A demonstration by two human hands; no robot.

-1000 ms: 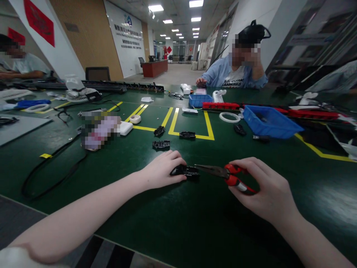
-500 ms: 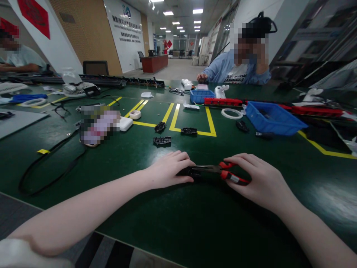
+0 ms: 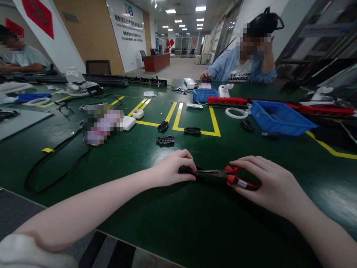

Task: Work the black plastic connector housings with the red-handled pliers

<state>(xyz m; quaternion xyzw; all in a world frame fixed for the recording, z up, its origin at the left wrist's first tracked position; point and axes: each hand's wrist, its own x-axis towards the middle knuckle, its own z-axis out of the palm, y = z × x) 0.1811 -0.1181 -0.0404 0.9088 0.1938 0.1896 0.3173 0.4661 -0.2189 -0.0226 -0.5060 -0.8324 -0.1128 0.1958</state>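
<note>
At tbl (image 3: 178, 219), L fingers (image 3: 187, 162) pinch blk pc (image 3: 186, 169)

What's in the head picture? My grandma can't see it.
A person's left hand holds a small black part while the right hand holds red-handled pliers to it. On the green table beyond are more black parts and a blue bin.
</note>
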